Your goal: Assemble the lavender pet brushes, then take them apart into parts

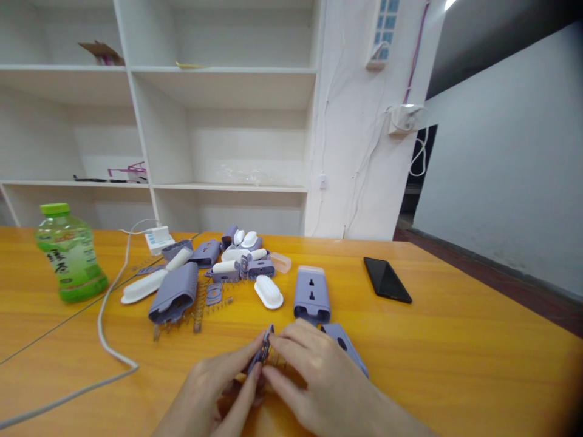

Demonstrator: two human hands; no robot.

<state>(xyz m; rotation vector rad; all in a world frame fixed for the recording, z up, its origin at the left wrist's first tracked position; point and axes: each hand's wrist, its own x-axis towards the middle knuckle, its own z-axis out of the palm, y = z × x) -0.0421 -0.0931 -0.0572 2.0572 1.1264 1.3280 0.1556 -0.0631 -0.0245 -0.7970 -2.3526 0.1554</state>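
Note:
My left hand (217, 388) and my right hand (314, 376) meet near the front edge of the orange table (455, 352). Together they pinch a small lavender plastic piece (262, 351), held upright between the fingertips. Just behind my right hand lies a lavender shell (345, 347), partly hidden by it. A lavender socket housing (311, 294) with slots stands beyond the hands. Farther back is a pile of lavender and white parts (237, 258), with metal springs (199, 306) beside a larger lavender cover (174, 292).
A green drink bottle (69, 255) stands at the left. A white cable (107, 340) curves across the table from a white adapter (158, 238). A black phone (387, 279) lies at the right. White shelves (218, 73) rise behind the table.

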